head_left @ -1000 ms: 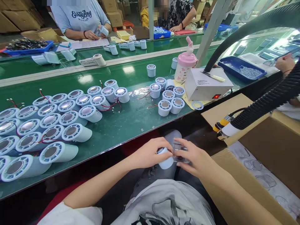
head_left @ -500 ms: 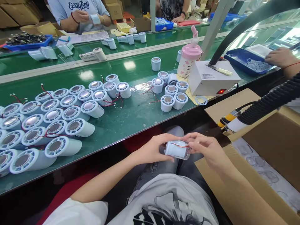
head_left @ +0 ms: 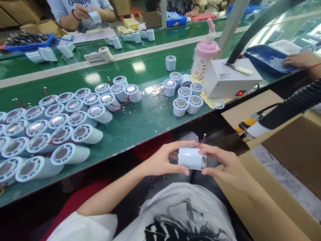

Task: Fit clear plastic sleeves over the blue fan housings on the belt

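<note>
Above my lap, a light-blue cylindrical motor housing (head_left: 188,157) lies sideways between my hands. My left hand (head_left: 163,161) is closed around its left end, thumb below and fingers above. A clear plastic cover (head_left: 204,161) shows at the right end, and my right hand (head_left: 223,164) grips there with thumb and fingers. Thin red and yellow wires (head_left: 198,143) with small white plugs stick up over the top of the housing. How far the clear cover reaches over the housing is hard to tell.
Many similar housings (head_left: 81,132) stand on the green bench (head_left: 135,120) at left, with a smaller group (head_left: 185,92) ahead. A pink-lidded cup (head_left: 205,57), white power box (head_left: 232,80) and black hose (head_left: 293,103) are at right. An open carton (head_left: 283,140) holds clear plastic pieces. Co-workers' hands (head_left: 298,62) are beyond.
The wires, which lay along the side of the housing, now stand up above it. My right hand has shifted from pinching near the wires to gripping the clear-covered end.
</note>
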`<action>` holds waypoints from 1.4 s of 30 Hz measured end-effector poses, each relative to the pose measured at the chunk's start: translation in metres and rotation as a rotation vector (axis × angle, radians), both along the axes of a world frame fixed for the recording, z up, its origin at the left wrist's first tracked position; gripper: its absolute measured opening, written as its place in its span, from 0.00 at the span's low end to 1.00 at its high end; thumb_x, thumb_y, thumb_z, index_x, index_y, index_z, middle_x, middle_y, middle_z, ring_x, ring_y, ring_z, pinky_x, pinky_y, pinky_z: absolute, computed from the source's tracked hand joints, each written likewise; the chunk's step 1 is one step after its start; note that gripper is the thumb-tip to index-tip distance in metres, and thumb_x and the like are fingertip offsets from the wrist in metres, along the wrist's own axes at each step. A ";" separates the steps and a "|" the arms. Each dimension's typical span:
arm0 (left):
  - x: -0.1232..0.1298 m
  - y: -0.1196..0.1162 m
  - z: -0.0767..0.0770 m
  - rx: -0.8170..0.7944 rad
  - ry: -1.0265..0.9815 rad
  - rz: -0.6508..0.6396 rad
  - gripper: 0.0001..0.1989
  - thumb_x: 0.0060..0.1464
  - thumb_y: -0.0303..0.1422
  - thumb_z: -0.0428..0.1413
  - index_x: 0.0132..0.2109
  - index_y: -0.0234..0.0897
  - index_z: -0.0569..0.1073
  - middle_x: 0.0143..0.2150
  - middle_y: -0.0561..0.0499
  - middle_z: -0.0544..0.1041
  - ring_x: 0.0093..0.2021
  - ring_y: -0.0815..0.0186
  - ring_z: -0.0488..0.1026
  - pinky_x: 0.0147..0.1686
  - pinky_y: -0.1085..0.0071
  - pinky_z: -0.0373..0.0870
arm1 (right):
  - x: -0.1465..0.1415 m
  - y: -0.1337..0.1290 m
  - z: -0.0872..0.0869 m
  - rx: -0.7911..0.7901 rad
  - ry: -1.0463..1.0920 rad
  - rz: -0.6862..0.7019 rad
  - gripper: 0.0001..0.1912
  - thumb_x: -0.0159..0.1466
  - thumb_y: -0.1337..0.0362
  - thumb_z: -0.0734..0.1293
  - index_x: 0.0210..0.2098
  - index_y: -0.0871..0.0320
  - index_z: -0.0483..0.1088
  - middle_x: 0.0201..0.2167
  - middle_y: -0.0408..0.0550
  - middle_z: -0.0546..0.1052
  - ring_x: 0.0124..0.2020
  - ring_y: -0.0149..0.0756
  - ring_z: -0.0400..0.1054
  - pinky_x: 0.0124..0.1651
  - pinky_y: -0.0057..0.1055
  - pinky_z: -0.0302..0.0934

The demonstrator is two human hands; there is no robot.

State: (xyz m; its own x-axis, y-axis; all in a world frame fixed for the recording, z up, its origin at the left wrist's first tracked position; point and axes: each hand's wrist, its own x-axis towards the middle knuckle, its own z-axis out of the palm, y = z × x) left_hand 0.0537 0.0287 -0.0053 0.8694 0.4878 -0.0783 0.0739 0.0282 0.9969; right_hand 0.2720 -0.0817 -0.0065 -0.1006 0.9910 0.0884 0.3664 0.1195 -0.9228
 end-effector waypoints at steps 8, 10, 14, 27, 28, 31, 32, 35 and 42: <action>-0.001 -0.001 0.002 0.083 -0.072 -0.040 0.39 0.43 0.29 0.68 0.62 0.47 0.65 0.62 0.44 0.68 0.58 0.55 0.69 0.54 0.63 0.70 | 0.000 0.000 0.005 -0.205 0.294 0.021 0.19 0.62 0.63 0.71 0.51 0.43 0.68 0.50 0.39 0.74 0.49 0.32 0.69 0.51 0.25 0.66; -0.002 -0.001 0.003 0.116 -0.089 -0.044 0.39 0.42 0.29 0.68 0.62 0.47 0.66 0.62 0.45 0.68 0.59 0.55 0.68 0.54 0.64 0.70 | 0.000 0.000 0.005 -0.259 0.357 0.029 0.18 0.63 0.61 0.71 0.51 0.44 0.68 0.49 0.40 0.74 0.49 0.33 0.69 0.49 0.25 0.67; -0.002 0.001 0.003 0.207 -0.105 -0.044 0.40 0.42 0.29 0.69 0.62 0.48 0.66 0.62 0.46 0.68 0.61 0.55 0.66 0.56 0.64 0.68 | -0.002 -0.001 0.004 -0.353 0.461 -0.009 0.17 0.62 0.59 0.71 0.50 0.48 0.67 0.45 0.42 0.74 0.44 0.33 0.70 0.45 0.26 0.68; -0.003 0.004 0.002 0.374 -0.150 -0.053 0.40 0.42 0.28 0.69 0.62 0.46 0.65 0.62 0.46 0.69 0.62 0.58 0.65 0.62 0.63 0.61 | -0.013 0.008 0.000 -0.564 0.651 -0.133 0.26 0.58 0.43 0.69 0.42 0.57 0.64 0.26 0.42 0.76 0.24 0.31 0.73 0.28 0.25 0.71; -0.003 0.004 0.002 0.379 -0.152 -0.054 0.40 0.42 0.28 0.69 0.62 0.46 0.65 0.63 0.46 0.68 0.62 0.58 0.65 0.62 0.62 0.61 | -0.015 0.008 0.000 -0.586 0.653 -0.134 0.27 0.58 0.42 0.68 0.41 0.58 0.63 0.25 0.42 0.76 0.23 0.31 0.73 0.27 0.25 0.70; -0.002 0.004 0.003 0.391 -0.170 -0.060 0.39 0.43 0.29 0.68 0.62 0.47 0.65 0.63 0.45 0.68 0.63 0.57 0.65 0.63 0.61 0.59 | -0.018 0.010 0.002 -0.644 0.664 -0.129 0.28 0.57 0.39 0.66 0.37 0.58 0.62 0.21 0.43 0.76 0.20 0.32 0.73 0.22 0.22 0.67; -0.002 0.003 0.003 0.392 -0.177 -0.062 0.39 0.43 0.29 0.68 0.62 0.46 0.65 0.63 0.45 0.68 0.63 0.56 0.65 0.63 0.60 0.59 | -0.019 0.010 0.003 -0.660 0.673 -0.126 0.28 0.57 0.38 0.66 0.36 0.57 0.62 0.20 0.42 0.75 0.19 0.31 0.72 0.20 0.21 0.66; -0.002 0.003 0.002 0.379 -0.187 -0.066 0.39 0.43 0.29 0.68 0.62 0.47 0.66 0.63 0.45 0.68 0.63 0.56 0.64 0.62 0.59 0.60 | -0.021 0.012 0.003 -0.699 0.724 -0.114 0.29 0.55 0.36 0.66 0.32 0.57 0.62 0.16 0.40 0.73 0.15 0.30 0.70 0.16 0.18 0.63; -0.002 0.003 -0.003 0.297 -0.218 -0.074 0.40 0.43 0.29 0.68 0.63 0.50 0.64 0.65 0.45 0.65 0.64 0.54 0.62 0.63 0.57 0.60 | -0.022 0.013 0.000 -0.843 0.835 -0.066 0.27 0.71 0.47 0.49 0.34 0.61 0.66 0.19 0.48 0.76 0.13 0.29 0.70 0.13 0.15 0.60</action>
State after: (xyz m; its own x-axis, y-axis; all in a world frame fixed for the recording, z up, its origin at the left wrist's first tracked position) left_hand 0.0522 0.0313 -0.0079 0.8838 0.3965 0.2483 -0.1500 -0.2624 0.9532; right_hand 0.2496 -0.0692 -0.0064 -0.2679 0.7690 -0.5804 -0.4030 -0.6367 -0.6575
